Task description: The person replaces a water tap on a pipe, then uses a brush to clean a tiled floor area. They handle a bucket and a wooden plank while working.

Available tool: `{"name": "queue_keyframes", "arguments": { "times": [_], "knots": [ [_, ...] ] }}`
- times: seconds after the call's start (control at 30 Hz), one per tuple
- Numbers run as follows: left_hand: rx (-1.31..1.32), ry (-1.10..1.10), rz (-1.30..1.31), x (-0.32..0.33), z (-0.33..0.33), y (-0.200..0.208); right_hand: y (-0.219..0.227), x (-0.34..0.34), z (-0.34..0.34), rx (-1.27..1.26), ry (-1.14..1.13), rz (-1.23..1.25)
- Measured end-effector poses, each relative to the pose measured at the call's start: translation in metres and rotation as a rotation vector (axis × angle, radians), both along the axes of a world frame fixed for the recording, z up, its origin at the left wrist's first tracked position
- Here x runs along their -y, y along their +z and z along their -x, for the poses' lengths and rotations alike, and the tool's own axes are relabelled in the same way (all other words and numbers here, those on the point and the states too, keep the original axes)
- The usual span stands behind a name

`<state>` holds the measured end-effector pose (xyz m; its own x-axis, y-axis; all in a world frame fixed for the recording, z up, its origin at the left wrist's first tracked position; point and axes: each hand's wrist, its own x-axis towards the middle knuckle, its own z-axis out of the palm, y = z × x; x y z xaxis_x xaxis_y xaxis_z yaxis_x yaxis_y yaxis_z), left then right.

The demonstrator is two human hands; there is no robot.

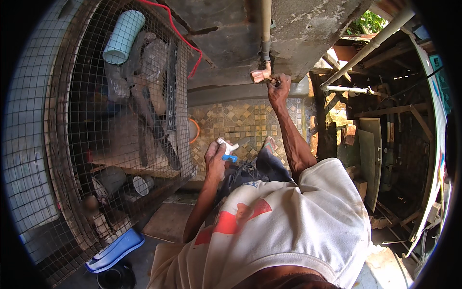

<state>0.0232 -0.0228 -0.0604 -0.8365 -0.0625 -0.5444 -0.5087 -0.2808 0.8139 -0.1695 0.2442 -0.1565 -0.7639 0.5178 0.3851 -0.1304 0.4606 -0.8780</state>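
Note:
In my left hand (214,158) is a white plastic tap (226,146) with a blue handle (230,157), the fingers wrapped round it at waist height. My right hand (279,89) is raised to the lower end of a vertical pipe (265,24) on the wall. Its fingers are curled closed beside a pinkish-tan pipe fitting (261,74). What they pinch, if anything, is too small and dark to make out. A darker collar (265,50) joins the pipe just above that fitting.
A wire-mesh cage (120,120) stands on the left, holding a light-blue bucket (124,37) and clutter. A red cord (180,31) hangs by the wall. Patterned tiles (240,118) cover the floor ahead. At right are a horizontal pipe (353,89) and a leaning board (370,161).

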Motion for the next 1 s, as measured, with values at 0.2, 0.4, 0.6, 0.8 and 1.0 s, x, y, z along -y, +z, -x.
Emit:
{"name": "queue_keyframes", "arguments": {
  "times": [0.2,0.4,0.6,0.8,1.0],
  "knots": [
    [0.019,-0.031,-0.007,0.0,0.001,0.003,0.042,-0.024,0.003,0.045,0.256,-0.447],
    [-0.009,-0.024,-0.056,0.002,0.005,-0.011,0.048,-0.021,-0.001,0.064,0.306,-0.525],
    [0.002,-0.007,-0.042,0.001,0.006,-0.015,0.025,0.007,-0.035,0.238,0.038,0.891],
    [0.018,-0.048,-0.024,0.003,0.008,-0.017,0.019,0.025,-0.019,0.144,0.36,2.345],
    [0.046,-0.025,-0.049,-0.002,0.01,-0.007,0.009,0.024,-0.002,-0.137,0.318,2.159]
  ]
}}
